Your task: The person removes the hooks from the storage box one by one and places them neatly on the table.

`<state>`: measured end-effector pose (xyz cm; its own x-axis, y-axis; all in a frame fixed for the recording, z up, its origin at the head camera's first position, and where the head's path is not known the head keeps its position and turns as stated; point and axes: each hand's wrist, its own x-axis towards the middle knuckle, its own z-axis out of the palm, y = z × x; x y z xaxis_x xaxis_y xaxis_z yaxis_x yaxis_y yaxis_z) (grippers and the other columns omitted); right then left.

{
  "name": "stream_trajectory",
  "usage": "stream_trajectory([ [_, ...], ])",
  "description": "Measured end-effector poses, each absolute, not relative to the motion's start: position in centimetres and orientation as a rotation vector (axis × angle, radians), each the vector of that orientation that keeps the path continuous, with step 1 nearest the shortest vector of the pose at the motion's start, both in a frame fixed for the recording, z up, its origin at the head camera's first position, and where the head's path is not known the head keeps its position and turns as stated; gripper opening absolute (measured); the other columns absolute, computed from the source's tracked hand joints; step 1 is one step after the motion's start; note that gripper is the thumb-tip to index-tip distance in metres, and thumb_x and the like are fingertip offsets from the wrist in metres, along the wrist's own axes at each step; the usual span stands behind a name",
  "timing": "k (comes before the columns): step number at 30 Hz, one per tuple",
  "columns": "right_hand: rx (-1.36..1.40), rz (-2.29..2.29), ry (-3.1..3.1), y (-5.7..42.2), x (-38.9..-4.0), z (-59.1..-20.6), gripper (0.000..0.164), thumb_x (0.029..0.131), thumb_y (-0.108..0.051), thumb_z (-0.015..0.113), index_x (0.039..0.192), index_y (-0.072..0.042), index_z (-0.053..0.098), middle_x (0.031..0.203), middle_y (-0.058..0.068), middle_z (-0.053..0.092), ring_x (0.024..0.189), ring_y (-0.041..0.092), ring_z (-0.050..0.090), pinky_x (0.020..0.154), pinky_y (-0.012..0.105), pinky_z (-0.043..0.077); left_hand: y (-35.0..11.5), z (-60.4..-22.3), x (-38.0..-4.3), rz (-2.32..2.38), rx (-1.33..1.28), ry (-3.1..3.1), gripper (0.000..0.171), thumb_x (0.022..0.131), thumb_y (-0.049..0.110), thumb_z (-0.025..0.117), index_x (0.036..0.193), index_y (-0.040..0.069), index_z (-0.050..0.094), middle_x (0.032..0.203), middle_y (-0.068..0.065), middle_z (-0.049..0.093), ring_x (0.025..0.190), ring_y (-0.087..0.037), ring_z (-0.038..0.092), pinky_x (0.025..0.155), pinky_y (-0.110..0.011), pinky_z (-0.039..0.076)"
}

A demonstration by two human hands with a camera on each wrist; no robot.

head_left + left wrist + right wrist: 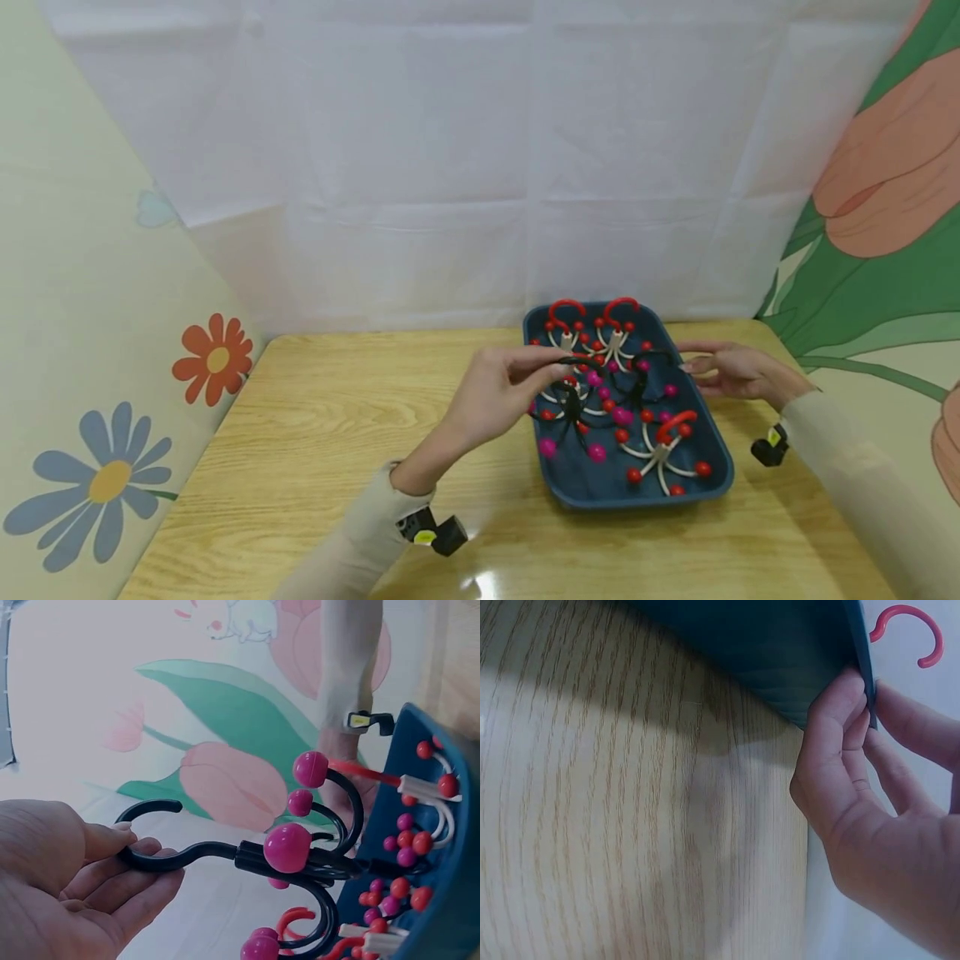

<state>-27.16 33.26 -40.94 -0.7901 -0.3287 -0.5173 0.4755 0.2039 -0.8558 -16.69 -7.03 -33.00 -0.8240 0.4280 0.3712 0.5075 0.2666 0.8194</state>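
Gripping, head view: your left hand (495,396) pinches the hook of the black hooked piece (573,406) over the left side of the blue tray (579,483). Its dark arms end in magenta balls; you cannot tell here whether they touch what lies below.
Tray edge, head view: your right hand (731,372) is at the right rim, across the tray from your left.
Tray contents, head view: another black piece (639,387) lies just right of the held one. A white piece with red balls (661,452) stands near the front right corner, its red hook up, and two more like it are at the far end.
Table, head view: the wood-grained table (337,417) carries the tray on its right side, near a creased white sheet (412,167).
Wrist devices, head view: you wear a black left device (450,536) and a black right device (770,447), each with a yellow patch; any lettering is too small to read.
Black hook, left wrist view: your thumb and fingers clamp the curve of the hook, and the stem points towards the tray.
Wall pictures, left wrist view: a white rabbit (251,619) and a pink tulip (232,784) show behind.
Blue rim, right wrist view: your thumb and fingers clamp it from opposite sides, near a red hook (934,637).
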Motion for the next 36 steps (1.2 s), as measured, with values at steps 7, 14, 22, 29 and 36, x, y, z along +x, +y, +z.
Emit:
stream_trajectory([
  [7,0.127,-1.629,1.874,33.4,-27.2,-40.9,0.07,0.109,-0.009,0.056,0.169,-0.013,0.021,0.108,-0.006,0.07,0.099,0.013,0.07,0.087,0.028,0.062,-8.2,-32.0,-17.1,-1.594,-0.836,-2.445,0.023,0.102,0.019,0.071,0.123,0.014,0.08,0.114,-0.006,0.082,0.06,-0.026,0.065,0.05,-0.022,0.033],
  [14,0.15,-1.645,1.866,33.5,-27.1,-40.9,0.061,0.109,-0.008,0.056,0.165,-0.02,0.035,0.106,-0.006,0.071,0.098,0.013,0.071,0.087,0.028,0.062,-9.6,-31.3,-17.7,-1.557,-0.796,-2.447,0.026,0.104,0.021,0.068,0.127,0.014,0.078,0.112,-0.007,0.082,0.079,-0.011,0.077,0.047,-0.025,0.026],
  [22,0.149,-1.647,1.875,33.3,-26.9,-40.6,0.061,0.108,-0.01,0.058,0.164,-0.019,0.035,0.105,-0.006,0.071,0.098,0.013,0.07,0.088,0.028,0.061,-10.8,-31.1,-19.2,-1.482,-0.783,-2.452,0.027,0.104,0.023,0.068,0.127,0.013,0.078,0.119,-0.007,0.08,0.098,-0.017,0.08,0.058,-0.021,0.044],
  [29,0.15,-1.656,1.866,33.2,-26.9,-40.7,0.055,0.108,-0.01,0.058,0.159,-0.022,0.042,0.106,-0.006,0.071,0.1,0.014,0.069,0.088,0.028,0.061,-11.9,-31.4,-20.7,-1.502,-0.727,-2.478,0.027,0.104,0.025,0.068,0.127,0.015,0.078,0.117,-0.007,0.081,0.09,-0.017,0.078,0.059,-0.023,0.046],
  [36,0.149,-1.66,1.861,33.2,-27.0,-40.8,0.059,0.108,-0.01,0.057,0.163,-0.019,0.037,0.106,-0.006,0.071,0.1,0.013,0.069,0.088,0.028,0.061,-13.1,-32.3,-22.8,-1.511,-0.7,-2.441,0.026,0.103,0.024,0.07,0.124,0.012,0.079,0.108,-0.01,0.083,0.106,-0.023,0.079,0.094,-0.044,0.062],
])
